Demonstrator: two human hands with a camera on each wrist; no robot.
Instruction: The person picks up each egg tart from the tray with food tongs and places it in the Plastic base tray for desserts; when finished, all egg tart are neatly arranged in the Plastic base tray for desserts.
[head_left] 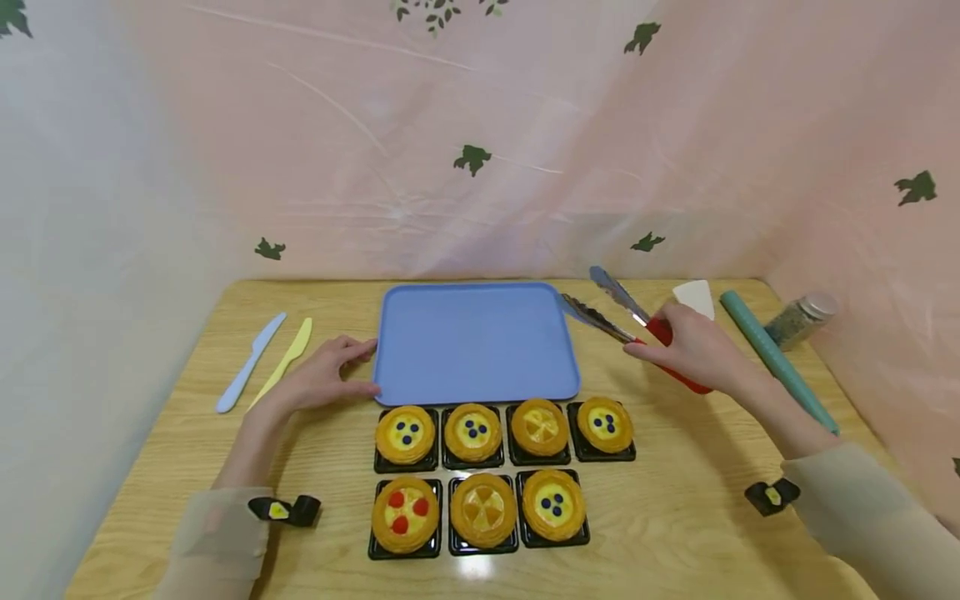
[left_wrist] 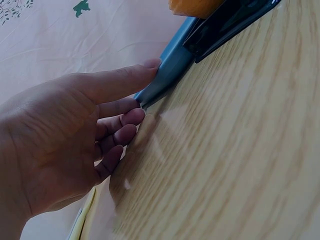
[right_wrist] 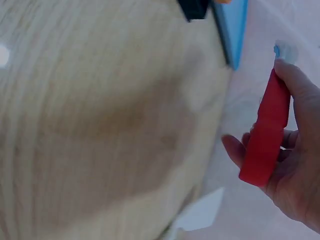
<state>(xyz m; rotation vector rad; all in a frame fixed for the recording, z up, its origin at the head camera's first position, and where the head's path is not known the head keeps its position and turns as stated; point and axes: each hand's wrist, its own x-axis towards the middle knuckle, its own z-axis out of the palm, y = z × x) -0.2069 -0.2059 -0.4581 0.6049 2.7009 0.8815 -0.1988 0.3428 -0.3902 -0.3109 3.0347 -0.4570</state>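
My left hand [head_left: 321, 377] touches the left edge of a blue tray [head_left: 476, 346], thumb near its front corner and index finger farther back. Both fingertips meet the rim, set apart from each other. In the left wrist view the other fingers of the left hand [left_wrist: 65, 130] are loosely bent. With my right hand [head_left: 696, 346] I hold metal tongs by their red handles [right_wrist: 267, 132], raised to the right of the tray. The tongs' arms are spread, tips towards the tray's back right corner, with nothing between them.
Several fruit tarts [head_left: 483, 510] in black square holders stand in two rows before the tray. At left lie a blue knife [head_left: 251, 362] and a yellow knife [head_left: 291, 354]. A white scraper-like piece [head_left: 697, 298], a green rolling pin [head_left: 776, 358] and a spice jar [head_left: 798, 321] are at right.
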